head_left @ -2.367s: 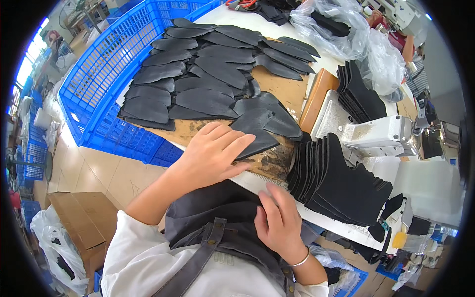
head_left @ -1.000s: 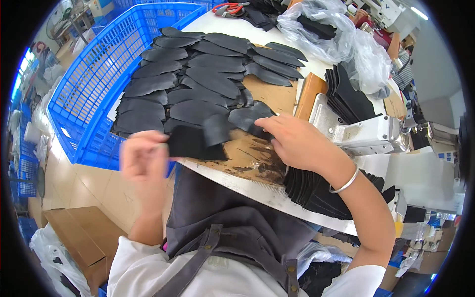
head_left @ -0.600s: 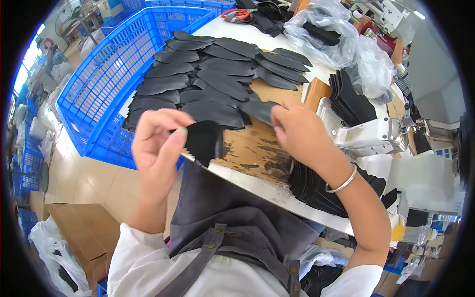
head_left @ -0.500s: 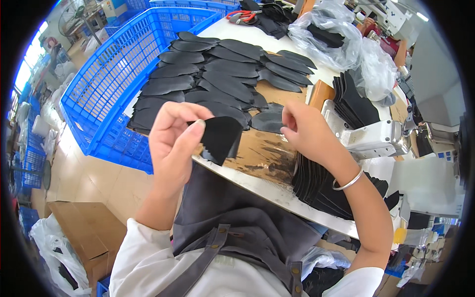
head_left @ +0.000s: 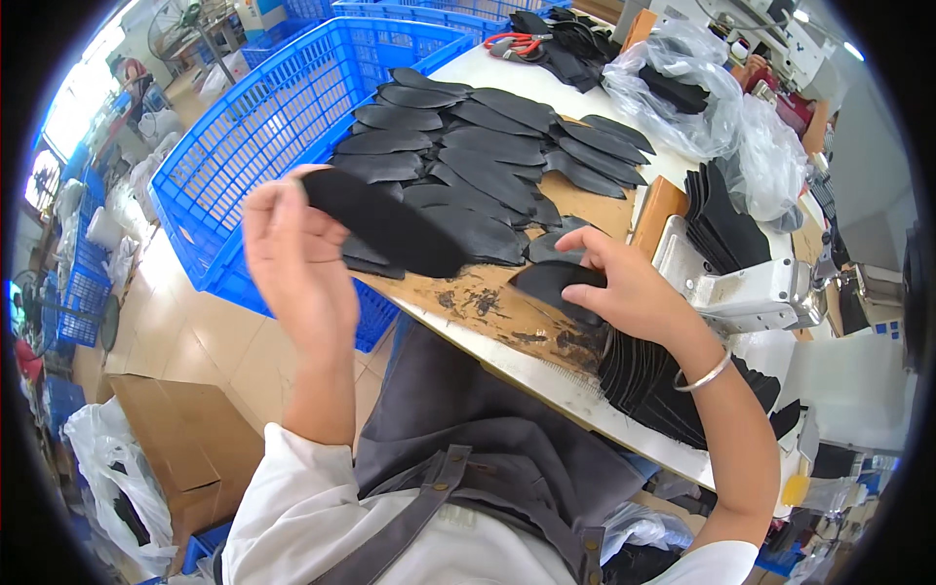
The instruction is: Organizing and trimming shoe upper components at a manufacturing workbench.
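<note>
Left grip (head_left: 300, 255) pinches one black piece (head_left: 390, 222); clear bag (head_left: 690, 134) holds black material (head_left: 675, 93)

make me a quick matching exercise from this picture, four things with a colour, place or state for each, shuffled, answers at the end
Things:
1. left hand
2. large basket
3. cardboard box
4. hand tool

Descriptions:
A. brown, on the floor
B. red-handled, on the white table
C. holding up a black piece
D. blue, with lattice walls

Right pairs: 1-C, 2-D, 3-A, 4-B
</note>
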`<state>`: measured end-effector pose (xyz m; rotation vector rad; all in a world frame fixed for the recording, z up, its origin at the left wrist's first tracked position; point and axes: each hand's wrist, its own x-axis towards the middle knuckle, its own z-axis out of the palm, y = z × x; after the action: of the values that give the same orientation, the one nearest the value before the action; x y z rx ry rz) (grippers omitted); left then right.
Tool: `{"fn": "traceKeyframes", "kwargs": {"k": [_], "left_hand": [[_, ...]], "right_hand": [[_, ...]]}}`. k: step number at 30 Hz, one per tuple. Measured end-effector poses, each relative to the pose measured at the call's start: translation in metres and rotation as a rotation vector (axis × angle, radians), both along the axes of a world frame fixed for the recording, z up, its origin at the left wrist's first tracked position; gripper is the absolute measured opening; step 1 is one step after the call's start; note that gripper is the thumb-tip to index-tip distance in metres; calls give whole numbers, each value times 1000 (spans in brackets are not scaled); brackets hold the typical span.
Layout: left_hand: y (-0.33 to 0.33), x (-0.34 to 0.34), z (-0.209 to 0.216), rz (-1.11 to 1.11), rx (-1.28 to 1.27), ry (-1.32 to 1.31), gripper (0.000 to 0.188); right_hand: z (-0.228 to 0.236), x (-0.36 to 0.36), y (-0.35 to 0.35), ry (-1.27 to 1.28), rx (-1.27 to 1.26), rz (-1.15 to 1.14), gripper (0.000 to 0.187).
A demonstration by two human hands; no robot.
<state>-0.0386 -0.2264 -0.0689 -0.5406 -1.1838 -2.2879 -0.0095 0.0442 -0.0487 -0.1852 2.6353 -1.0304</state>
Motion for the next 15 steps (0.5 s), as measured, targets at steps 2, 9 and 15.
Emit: {"fn": "traceKeyframes", "kwargs": {"k": [2, 9, 15], "left_hand": [[-14, 1, 5, -41, -10, -27, 13], [-17, -7, 5, -319, 193, -300, 19], [0, -3, 13, -568, 267, -349, 25]], "right_hand": [[-24, -2, 4, 183, 56, 52, 42], [-35, -8, 5, 553, 216, 313, 16], [-21, -1, -1, 589, 374, 302, 27]]}}
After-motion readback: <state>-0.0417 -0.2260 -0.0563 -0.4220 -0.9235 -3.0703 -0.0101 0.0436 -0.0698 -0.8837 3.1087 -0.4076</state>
